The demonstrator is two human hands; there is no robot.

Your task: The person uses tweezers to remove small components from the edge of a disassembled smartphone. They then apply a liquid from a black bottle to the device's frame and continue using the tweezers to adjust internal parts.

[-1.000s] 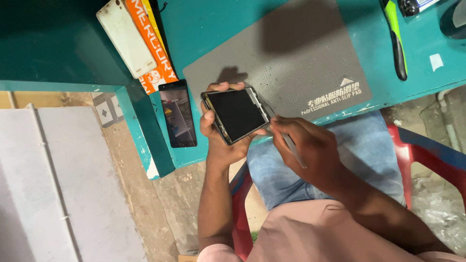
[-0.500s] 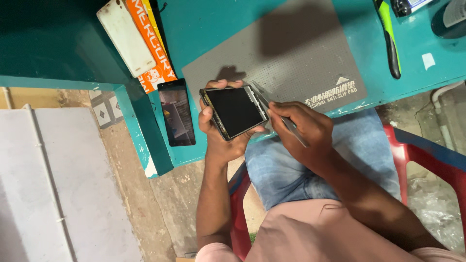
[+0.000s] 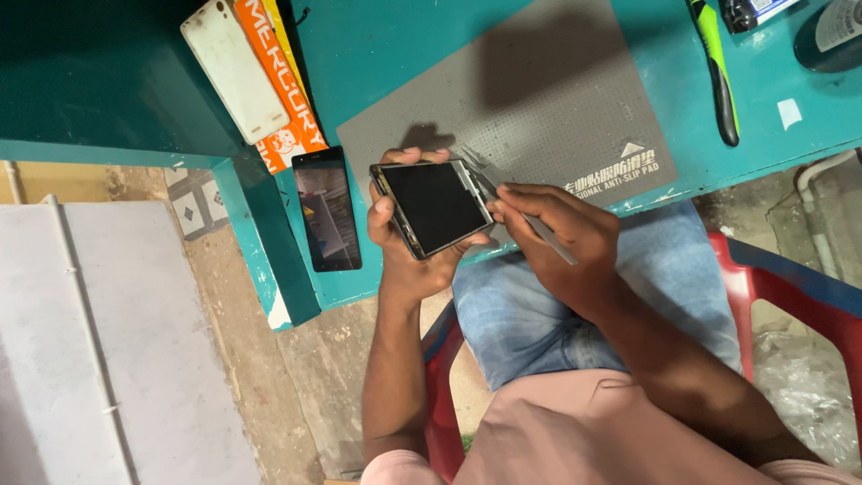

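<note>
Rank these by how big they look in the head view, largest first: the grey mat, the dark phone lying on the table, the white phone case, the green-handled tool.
1. grey mat, by far the largest.
2. white phone case and dark phone: they look alike in size, so no ranking between them.
3. green-handled tool, long but much thinner, and cut off at the top edge.

- Your fingers (image 3: 422, 157) work over the near edge of a teal table (image 3: 395, 54).
- A grey anti-slip mat (image 3: 557, 99) lies on it, just beyond your fingertips.
- A dark phone (image 3: 327, 208) lies flat just left of your left-hand fingers.
- Beyond that, an orange box (image 3: 287, 99) carries a white phone cover (image 3: 233, 70).
- Far right of your fingers lies a green-handled tool (image 3: 716, 67), with a dark bottle (image 3: 831, 36) at the corner.
- A small white scrap (image 3: 789, 113) sits near the tool.
</note>
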